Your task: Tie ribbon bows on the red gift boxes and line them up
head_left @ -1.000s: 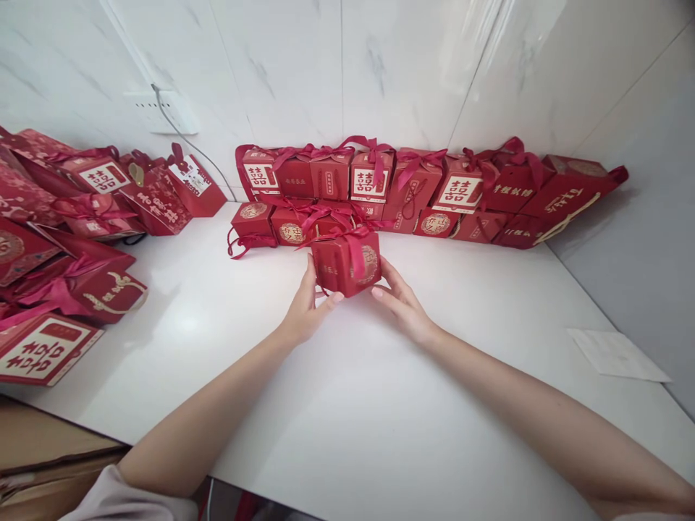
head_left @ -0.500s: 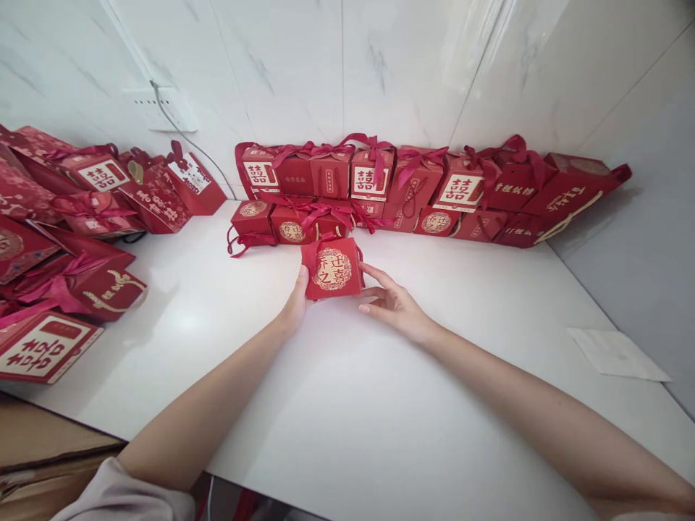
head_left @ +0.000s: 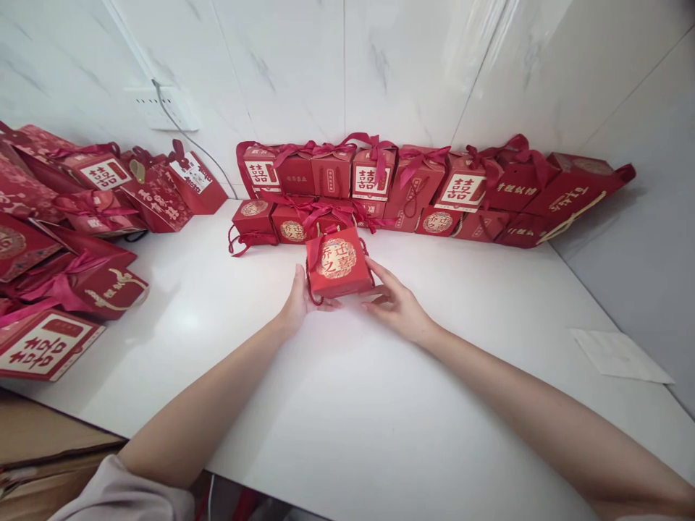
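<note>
A small red gift box [head_left: 339,264] with gold lettering in a round emblem and dark red rope handles is off the counter's back row, tilted so its printed face shows. My right hand [head_left: 399,304] grips its right side, index finger along the edge and thumb lower down. At the lower left corner, my left hand [head_left: 298,304] is open, thumb raised apart from the box and fingers stretched beneath it. Whether those fingers bear its weight I cannot tell. Just behind stands another gift box [head_left: 290,226] with a matching emblem.
Red ribboned gift boxes [head_left: 374,174] are stacked two high along the tiled wall. More red boxes [head_left: 48,344] crowd the left of the white counter [head_left: 380,420]. A white paper [head_left: 622,354] lies at right. A cable [head_left: 190,137] hangs from the wall socket [head_left: 163,108].
The gift box has turned and tilted, showing its lower side and rope handles. My left thumb has come off its left edge, while my right fingers stay at its right side.
</note>
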A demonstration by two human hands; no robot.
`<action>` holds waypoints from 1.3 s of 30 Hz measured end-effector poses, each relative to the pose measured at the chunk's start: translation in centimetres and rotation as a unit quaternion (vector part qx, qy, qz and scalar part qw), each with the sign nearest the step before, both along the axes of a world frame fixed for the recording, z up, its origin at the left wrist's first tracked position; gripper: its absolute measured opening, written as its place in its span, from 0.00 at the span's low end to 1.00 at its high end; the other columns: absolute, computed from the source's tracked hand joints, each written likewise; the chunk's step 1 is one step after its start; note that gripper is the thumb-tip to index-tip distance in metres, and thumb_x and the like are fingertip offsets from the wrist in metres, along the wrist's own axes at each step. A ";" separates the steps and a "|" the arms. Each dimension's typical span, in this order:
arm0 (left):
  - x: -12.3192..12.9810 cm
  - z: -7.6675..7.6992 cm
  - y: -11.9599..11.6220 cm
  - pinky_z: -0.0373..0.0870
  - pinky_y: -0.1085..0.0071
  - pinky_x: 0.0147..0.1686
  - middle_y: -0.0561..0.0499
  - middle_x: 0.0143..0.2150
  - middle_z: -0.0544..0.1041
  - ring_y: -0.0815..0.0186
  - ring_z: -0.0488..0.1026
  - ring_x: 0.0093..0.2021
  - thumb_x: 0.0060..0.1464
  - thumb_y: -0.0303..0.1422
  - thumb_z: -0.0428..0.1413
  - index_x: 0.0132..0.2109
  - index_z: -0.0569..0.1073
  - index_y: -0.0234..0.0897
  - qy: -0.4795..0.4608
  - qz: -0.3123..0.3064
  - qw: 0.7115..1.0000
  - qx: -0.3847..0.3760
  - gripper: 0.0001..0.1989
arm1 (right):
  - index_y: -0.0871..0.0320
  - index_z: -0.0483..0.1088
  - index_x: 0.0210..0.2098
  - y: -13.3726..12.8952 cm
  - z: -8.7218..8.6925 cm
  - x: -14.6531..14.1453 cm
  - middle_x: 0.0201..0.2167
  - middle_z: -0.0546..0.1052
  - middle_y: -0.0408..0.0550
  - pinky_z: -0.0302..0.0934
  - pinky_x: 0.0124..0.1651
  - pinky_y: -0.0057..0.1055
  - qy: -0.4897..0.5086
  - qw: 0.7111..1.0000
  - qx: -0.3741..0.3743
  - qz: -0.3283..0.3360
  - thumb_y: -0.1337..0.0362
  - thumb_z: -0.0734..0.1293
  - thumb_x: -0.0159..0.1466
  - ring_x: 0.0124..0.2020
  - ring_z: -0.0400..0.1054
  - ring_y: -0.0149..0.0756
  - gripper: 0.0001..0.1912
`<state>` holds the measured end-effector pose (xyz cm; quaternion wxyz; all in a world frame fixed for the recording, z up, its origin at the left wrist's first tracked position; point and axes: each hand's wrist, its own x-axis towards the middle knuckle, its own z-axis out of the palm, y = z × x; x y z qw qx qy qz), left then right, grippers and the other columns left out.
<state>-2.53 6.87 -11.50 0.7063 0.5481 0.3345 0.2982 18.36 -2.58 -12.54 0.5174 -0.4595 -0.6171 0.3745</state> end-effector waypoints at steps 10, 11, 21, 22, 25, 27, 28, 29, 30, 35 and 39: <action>0.3 0.7 -0.9 0.74 0.59 0.44 0.43 0.41 0.80 0.59 0.78 0.38 0.55 0.54 0.55 0.62 0.62 0.35 0.020 -0.019 0.992 0.127 0.36 | 0.50 0.64 0.62 0.3 0.0 -0.2 0.54 0.75 0.47 0.71 0.51 0.44 0.073 0.991 -0.039 -0.103 0.50 0.66 0.64 0.52 0.72 0.46 0.28; 0.3 0.7 -0.9 0.74 0.59 0.43 0.43 0.40 0.80 0.59 0.78 0.37 0.55 0.54 0.55 0.61 0.62 0.35 0.025 -0.010 0.991 0.129 0.36 | 0.50 0.65 0.61 0.2 0.1 -0.3 0.53 0.76 0.47 0.72 0.50 0.44 0.078 0.991 -0.046 -0.100 0.50 0.66 0.64 0.51 0.73 0.46 0.28; 0.3 0.5 -2.0 0.71 0.64 0.45 0.43 0.45 0.78 0.62 0.75 0.39 0.64 0.48 0.44 0.50 0.75 0.35 0.129 -0.031 0.940 0.315 0.24 | 0.50 0.59 0.65 -0.2 -0.3 -1.1 0.43 0.76 0.48 0.74 0.44 0.39 0.042 0.996 -0.050 -0.066 0.56 0.66 0.64 0.45 0.73 0.40 0.31; 0.2 0.7 -2.1 0.71 0.65 0.45 0.44 0.46 0.78 0.62 0.75 0.41 0.64 0.46 0.45 0.52 0.74 0.37 0.143 -0.040 0.927 0.343 0.22 | 0.51 0.61 0.63 -0.2 -0.4 -1.0 0.42 0.76 0.48 0.73 0.44 0.39 0.025 0.997 -0.043 -0.063 0.56 0.66 0.64 0.43 0.73 0.39 0.29; -0.1 1.0 -2.2 0.69 0.67 0.42 0.48 0.40 0.79 0.62 0.75 0.40 0.64 0.43 0.48 0.47 0.77 0.39 0.187 -0.080 0.899 0.388 0.18 | 0.53 0.71 0.53 -0.1 -0.5 -0.9 0.39 0.76 0.48 0.70 0.44 0.37 -0.021 0.998 -0.024 -0.063 0.57 0.65 0.64 0.41 0.72 0.37 0.18; -0.3 1.2 -2.3 0.68 0.68 0.37 0.50 0.34 0.79 0.64 0.74 0.35 0.63 0.41 0.50 0.39 0.78 0.39 0.192 -0.063 0.882 0.426 0.15 | 0.53 0.72 0.47 -0.1 -0.3 -0.9 0.39 0.77 0.47 0.69 0.44 0.36 -0.033 0.997 -0.022 -0.062 0.58 0.65 0.65 0.40 0.72 0.37 0.13; -0.3 1.4 -2.4 0.67 0.68 0.36 0.50 0.32 0.78 0.64 0.73 0.34 0.62 0.40 0.51 0.37 0.77 0.38 0.186 -0.034 0.872 0.452 0.13 | 0.54 0.72 0.46 -0.2 -0.3 -0.9 0.38 0.76 0.47 0.68 0.43 0.36 -0.032 0.998 -0.024 -0.058 0.57 0.65 0.65 0.39 0.72 0.37 0.12; -0.4 1.5 -2.4 0.67 0.68 0.36 0.49 0.32 0.77 0.64 0.72 0.34 0.61 0.39 0.53 0.36 0.76 0.38 0.176 0.005 0.860 0.479 0.11 | 0.54 0.72 0.45 -0.2 -0.2 -1.0 0.37 0.76 0.46 0.68 0.43 0.35 -0.028 0.998 -0.027 -0.053 0.57 0.65 0.65 0.38 0.72 0.36 0.11; -0.4 1.7 -2.5 0.68 0.68 0.38 0.49 0.34 0.76 0.63 0.72 0.36 0.59 0.38 0.55 0.37 0.75 0.38 0.164 0.049 0.848 0.501 0.09 | 0.54 0.70 0.44 -0.2 -0.1 -1.0 0.35 0.76 0.46 0.67 0.42 0.35 -0.024 0.998 -0.031 -0.049 0.57 0.65 0.65 0.37 0.72 0.36 0.11; -0.2 1.8 -2.1 0.64 0.59 0.57 0.41 0.63 0.64 0.56 0.63 0.61 0.58 0.40 0.56 0.62 0.61 0.41 0.128 0.182 0.854 0.470 0.27 | 0.53 0.62 0.45 0.2 0.0 -0.9 0.38 0.73 0.45 0.65 0.36 0.32 0.034 0.989 -0.061 -0.133 0.51 0.66 0.63 0.32 0.69 0.33 0.17; -0.2 0.9 -0.7 0.60 0.56 0.62 0.41 0.69 0.57 0.55 0.58 0.66 0.62 0.47 0.49 0.66 0.57 0.42 0.110 0.209 0.925 0.299 0.29 | 0.54 0.62 0.52 0.5 0.0 -0.6 0.46 0.71 0.49 0.65 0.37 0.34 0.061 0.981 -0.096 -0.158 0.46 0.64 0.63 0.34 0.67 0.34 0.25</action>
